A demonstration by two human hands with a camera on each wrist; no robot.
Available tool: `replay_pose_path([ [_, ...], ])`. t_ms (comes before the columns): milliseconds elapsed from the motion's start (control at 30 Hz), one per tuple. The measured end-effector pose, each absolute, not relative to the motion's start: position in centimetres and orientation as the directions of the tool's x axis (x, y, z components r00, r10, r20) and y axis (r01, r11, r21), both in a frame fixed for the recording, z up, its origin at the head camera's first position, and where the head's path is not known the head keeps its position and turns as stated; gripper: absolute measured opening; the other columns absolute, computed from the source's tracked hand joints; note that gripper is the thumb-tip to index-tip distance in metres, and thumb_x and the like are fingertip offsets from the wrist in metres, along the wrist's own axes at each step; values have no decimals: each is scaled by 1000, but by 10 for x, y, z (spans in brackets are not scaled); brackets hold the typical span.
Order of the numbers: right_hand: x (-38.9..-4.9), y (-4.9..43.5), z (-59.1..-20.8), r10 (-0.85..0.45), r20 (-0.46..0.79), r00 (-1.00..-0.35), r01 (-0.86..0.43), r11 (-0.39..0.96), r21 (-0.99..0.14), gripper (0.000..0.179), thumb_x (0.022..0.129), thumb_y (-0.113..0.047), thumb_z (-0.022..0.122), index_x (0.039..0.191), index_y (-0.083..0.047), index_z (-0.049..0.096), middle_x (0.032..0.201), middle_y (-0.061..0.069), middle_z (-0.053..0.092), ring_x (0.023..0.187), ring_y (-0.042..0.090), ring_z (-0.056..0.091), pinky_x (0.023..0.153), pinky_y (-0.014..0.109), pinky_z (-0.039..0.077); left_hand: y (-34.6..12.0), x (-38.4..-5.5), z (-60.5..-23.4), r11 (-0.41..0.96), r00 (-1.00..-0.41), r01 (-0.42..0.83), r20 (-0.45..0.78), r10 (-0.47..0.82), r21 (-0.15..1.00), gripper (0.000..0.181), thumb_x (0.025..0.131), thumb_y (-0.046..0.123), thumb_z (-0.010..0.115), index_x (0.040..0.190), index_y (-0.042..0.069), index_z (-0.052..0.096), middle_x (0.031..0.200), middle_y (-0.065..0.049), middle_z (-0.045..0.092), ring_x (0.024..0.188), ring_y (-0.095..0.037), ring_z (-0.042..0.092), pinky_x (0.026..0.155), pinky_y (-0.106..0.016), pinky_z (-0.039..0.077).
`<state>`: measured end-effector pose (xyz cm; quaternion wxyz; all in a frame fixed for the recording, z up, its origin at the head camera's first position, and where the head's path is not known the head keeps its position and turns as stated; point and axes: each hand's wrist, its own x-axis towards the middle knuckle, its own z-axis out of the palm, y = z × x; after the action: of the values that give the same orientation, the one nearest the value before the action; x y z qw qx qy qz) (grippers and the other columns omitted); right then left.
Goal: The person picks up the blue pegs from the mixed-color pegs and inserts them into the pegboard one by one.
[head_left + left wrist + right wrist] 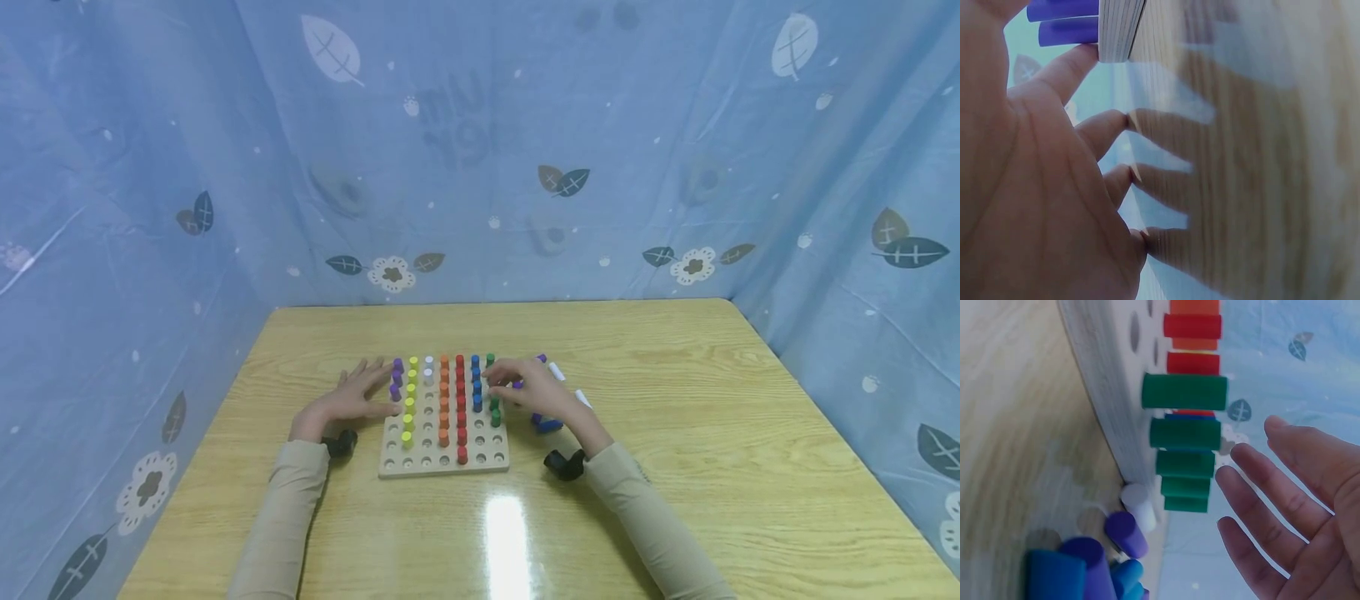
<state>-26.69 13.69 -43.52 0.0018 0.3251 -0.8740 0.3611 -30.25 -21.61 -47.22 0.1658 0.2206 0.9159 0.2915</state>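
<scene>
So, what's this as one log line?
left hand: by pegboard | right hand: empty, near green pegs | loose pegs: on table

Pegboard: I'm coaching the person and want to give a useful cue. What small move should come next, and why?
Probably have the right hand pick up the loose blue peg: that hand looks empty, the peg lies on the table to the right of the pegboard, and the blue column has open holes at its near end.

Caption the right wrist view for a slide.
Right hand, fingers apart, near five green pegs set in a board; loose purple, blue and white pegs lie on the table.
</scene>
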Motion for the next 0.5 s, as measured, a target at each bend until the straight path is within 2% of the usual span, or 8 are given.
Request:
replay_pose_path([
  [300,-268,151,-427,-539,195,-820,-522,564,-640,27,89,-20,63,114,-10,63,96,-4,68,87,11,63,77,31,54,-215,-302,-471,730,-848,311,-169,502,609,92,79,53,66,149,15,20,155,-19,5,140,-42,-8,106,-64,-13],
  [500,-267,159,-425,-512,191,-837,-502,582,-640,25,89,-18,63,113,-9,64,98,1,68,87,15,64,79,40,54,-215,-301,-470,734,-852,307,-170,496,605,92,78,54,66,149,15,20,155,-19,6,140,-42,-8,107,-64,-12],
])
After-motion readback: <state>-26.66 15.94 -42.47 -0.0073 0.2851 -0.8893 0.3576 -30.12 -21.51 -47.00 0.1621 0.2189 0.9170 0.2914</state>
